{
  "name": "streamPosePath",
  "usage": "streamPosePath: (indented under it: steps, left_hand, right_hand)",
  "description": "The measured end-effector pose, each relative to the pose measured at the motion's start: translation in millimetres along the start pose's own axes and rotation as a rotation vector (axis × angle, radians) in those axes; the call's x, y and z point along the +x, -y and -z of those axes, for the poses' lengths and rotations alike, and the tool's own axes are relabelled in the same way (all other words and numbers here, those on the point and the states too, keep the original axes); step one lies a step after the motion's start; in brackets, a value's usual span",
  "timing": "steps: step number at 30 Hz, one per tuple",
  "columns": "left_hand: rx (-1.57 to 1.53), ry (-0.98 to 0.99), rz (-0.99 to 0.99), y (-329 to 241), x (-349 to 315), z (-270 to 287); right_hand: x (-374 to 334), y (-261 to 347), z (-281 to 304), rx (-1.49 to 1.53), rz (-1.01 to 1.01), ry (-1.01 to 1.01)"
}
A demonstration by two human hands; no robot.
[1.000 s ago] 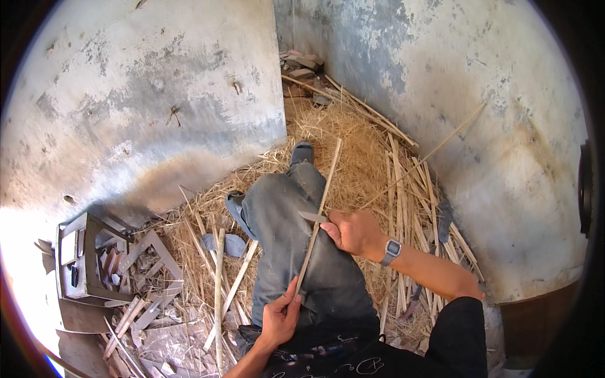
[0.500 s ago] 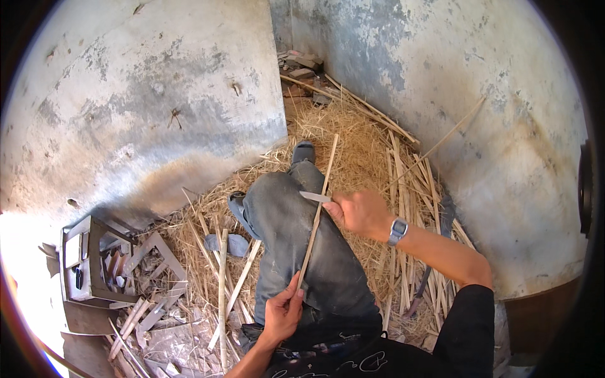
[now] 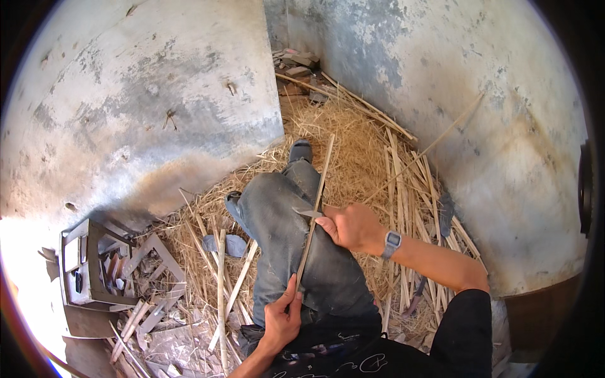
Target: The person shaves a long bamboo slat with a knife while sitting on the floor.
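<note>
A long, thin bamboo strip (image 3: 324,173) slants across my legs, its far end beyond my knee. My left hand (image 3: 283,318) pinches its near end between thumb and fingers, close to my lap. My right hand (image 3: 354,228), with a watch on the wrist, is closed round a knife. The short pale blade (image 3: 307,213) of that knife sticks out to the left and crosses the strip about midway along. Its handle is hidden inside my fist. Under the strip are my dark grey trousers (image 3: 277,214).
Straw-like shavings (image 3: 343,135) cover the floor ahead. Long split strips (image 3: 400,189) lie along the right wall, and a pole (image 3: 222,296) and more strips lie to the left. A broken wooden frame (image 3: 91,264) and debris stand at far left. Stained walls (image 3: 157,94) enclose both sides.
My right hand and the knife have slid down along the strip, nearer to me. My left hand stays at the near end, and the strip has barely shifted.
</note>
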State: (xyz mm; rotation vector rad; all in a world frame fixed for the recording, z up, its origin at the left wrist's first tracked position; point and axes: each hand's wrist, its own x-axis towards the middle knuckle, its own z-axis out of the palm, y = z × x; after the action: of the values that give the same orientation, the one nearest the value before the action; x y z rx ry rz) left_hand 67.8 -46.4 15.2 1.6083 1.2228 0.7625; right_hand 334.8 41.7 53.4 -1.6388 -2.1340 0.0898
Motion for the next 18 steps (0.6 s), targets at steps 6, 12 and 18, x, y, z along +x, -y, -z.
streamPosePath:
  steps: [6, 12, 18]
  left_hand:
    - [-0.115, 0.032, 0.041, 5.5, -0.2, -0.3]
    - [-0.589, 0.246, 0.194, 20.8, 5.5, 4.7]
    - [-0.788, 0.350, 0.300, 30.5, 8.5, 11.8]
  right_hand:
    - [10.6, -24.9, -6.7, -0.167, 0.031, -0.051]
    - [41.5, -81.2, 35.8, 0.461, -0.146, -0.518]
    - [18.8, -38.6, 42.3, 0.799, -0.327, -0.317]
